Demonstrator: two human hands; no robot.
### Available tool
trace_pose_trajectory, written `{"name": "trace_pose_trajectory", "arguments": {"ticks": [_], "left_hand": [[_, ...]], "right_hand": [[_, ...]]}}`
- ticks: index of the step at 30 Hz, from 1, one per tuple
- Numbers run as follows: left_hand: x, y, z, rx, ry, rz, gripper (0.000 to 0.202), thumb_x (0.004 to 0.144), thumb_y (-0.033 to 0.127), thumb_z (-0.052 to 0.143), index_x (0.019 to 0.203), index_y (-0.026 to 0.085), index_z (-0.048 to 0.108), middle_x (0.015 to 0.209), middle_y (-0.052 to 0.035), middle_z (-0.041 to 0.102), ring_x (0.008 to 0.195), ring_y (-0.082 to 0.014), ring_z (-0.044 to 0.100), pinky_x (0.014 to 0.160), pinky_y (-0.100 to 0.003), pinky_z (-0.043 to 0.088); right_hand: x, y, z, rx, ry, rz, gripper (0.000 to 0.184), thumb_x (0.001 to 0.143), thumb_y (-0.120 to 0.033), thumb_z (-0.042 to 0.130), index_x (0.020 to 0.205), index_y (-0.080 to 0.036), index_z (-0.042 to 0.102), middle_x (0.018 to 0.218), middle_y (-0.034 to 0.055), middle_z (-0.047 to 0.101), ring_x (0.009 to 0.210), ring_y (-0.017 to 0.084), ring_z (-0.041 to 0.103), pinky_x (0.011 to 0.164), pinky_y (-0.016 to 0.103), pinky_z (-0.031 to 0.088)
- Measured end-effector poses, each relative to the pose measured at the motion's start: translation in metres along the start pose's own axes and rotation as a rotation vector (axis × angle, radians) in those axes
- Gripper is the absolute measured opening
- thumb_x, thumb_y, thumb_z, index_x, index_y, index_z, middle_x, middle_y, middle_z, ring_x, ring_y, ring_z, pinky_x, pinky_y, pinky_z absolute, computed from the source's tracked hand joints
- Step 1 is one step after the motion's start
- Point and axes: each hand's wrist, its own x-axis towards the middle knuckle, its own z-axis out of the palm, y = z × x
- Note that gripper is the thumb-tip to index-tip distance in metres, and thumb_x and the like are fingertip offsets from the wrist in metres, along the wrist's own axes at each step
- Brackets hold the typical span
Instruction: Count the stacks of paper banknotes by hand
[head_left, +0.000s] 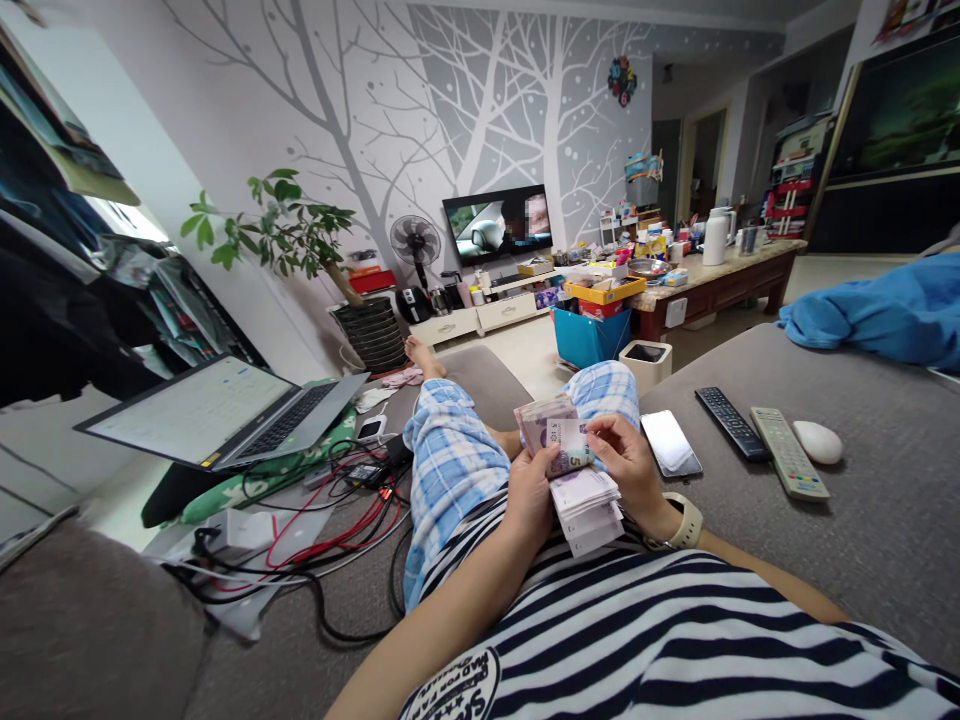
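A bundle of banknotes [541,424] is clasped in my left hand [531,490], the thumb lying across its face. The notes look purplish, and the front one shows a "5". Below the thumb, the pale ends of several notes [586,508] fan down over my striped shirt. My right hand [624,462], with a light-strapped watch [684,522] on its wrist, pinches the right edge of the front note between thumb and fingers. Both hands are close together above my lap, over checked blue trousers [454,450].
On the sofa to my right lie a phone [670,443], a black remote [731,424], a beige remote [789,452] and a white mouse [818,442]. To my left are an open laptop [247,420] and tangled cables [352,530]. A cluttered table [720,280] stands beyond.
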Motion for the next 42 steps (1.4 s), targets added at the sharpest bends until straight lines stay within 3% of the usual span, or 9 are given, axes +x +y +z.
{"name": "trace_pose_trajectory", "arguments": {"ticks": [14, 20, 29, 35, 42], "left_hand": [[0.011, -0.006, -0.006, 0.0, 0.005, 0.038, 0.039, 0.065, 0.04, 0.074, 0.091, 0.011, 0.07, 0.085, -0.0091, 0.075, 0.086, -0.0255, 0.071, 0.08, -0.035, 0.052], [0.004, 0.001, -0.004, 0.12, 0.019, 0.089, 0.02, 0.065, 0.032, 0.068, 0.074, 0.014, 0.068, 0.075, -0.0052, 0.074, 0.073, -0.0223, 0.067, 0.072, -0.032, 0.051], [0.002, 0.002, -0.002, 0.107, -0.019, 0.056, 0.019, 0.065, 0.031, 0.068, 0.073, 0.014, 0.067, 0.069, -0.0041, 0.068, 0.064, -0.0184, 0.06, 0.065, -0.03, 0.047], [0.004, -0.001, -0.008, 0.103, -0.017, 0.07, 0.025, 0.069, 0.039, 0.071, 0.07, 0.015, 0.063, 0.065, -0.0004, 0.062, 0.06, -0.0137, 0.052, 0.061, -0.026, 0.042], [0.002, 0.0, -0.007, 0.085, -0.021, 0.06, 0.028, 0.07, 0.041, 0.073, 0.07, 0.015, 0.062, 0.063, 0.001, 0.06, 0.061, -0.0126, 0.05, 0.063, -0.026, 0.043]], "right_hand": [[-0.002, -0.006, -0.001, -0.007, -0.004, -0.025, 0.017, 0.087, -0.033, 0.062, 0.089, -0.021, 0.073, 0.086, 0.0055, 0.069, 0.078, 0.02, 0.06, 0.069, 0.031, 0.048], [-0.004, -0.004, 0.0, 0.052, -0.023, -0.026, 0.013, 0.086, -0.032, 0.064, 0.087, -0.021, 0.07, 0.081, 0.0041, 0.067, 0.073, 0.019, 0.059, 0.068, 0.032, 0.047], [-0.007, -0.002, 0.002, 0.154, -0.03, 0.003, 0.02, 0.083, -0.031, 0.069, 0.1, -0.022, 0.062, 0.074, -0.001, 0.061, 0.066, 0.015, 0.054, 0.063, 0.028, 0.044], [-0.007, -0.005, -0.001, 0.08, -0.117, -0.061, 0.016, 0.088, -0.034, 0.063, 0.08, -0.02, 0.066, 0.075, 0.0019, 0.059, 0.071, 0.017, 0.053, 0.067, 0.03, 0.043], [-0.006, -0.008, -0.001, 0.126, -0.136, -0.086, 0.017, 0.091, -0.03, 0.06, 0.077, -0.021, 0.062, 0.073, 0.0007, 0.054, 0.069, 0.016, 0.048, 0.066, 0.029, 0.039]]}}
